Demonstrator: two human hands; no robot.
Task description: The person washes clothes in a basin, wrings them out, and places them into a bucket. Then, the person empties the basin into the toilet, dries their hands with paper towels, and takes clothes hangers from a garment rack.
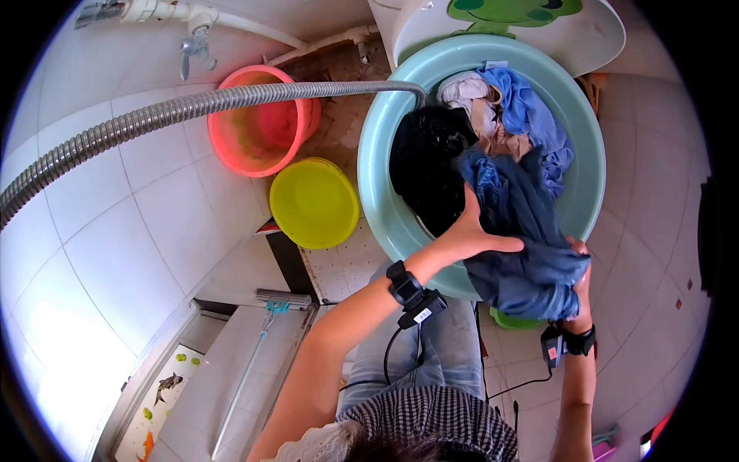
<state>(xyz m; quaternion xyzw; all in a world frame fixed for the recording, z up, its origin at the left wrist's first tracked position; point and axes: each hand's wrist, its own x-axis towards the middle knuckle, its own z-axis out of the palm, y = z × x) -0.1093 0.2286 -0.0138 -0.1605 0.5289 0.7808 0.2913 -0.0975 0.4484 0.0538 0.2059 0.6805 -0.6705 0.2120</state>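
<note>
Across the near right rim of the blue basin (375, 185), the dark blue garment (527, 269) hangs bunched; the right hand (579, 289) clutches its end; the left hand (471, 231), thumb spread, lies against it.

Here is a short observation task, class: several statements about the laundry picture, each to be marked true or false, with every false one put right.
1. The right hand grips dark blue cloth. True.
2. The ribbed grey metal hose ends in the pink bucket. False: it reaches over the rim of the large pale turquoise round tub.
3. A black garment lies inside the tub. True.
4. The left hand holds the mop with a teal fitting. False: the mop lies apart from both hands, and the left hand is over the tub, at the clothes.
5. A black strap is worn on each wrist. True.
</note>
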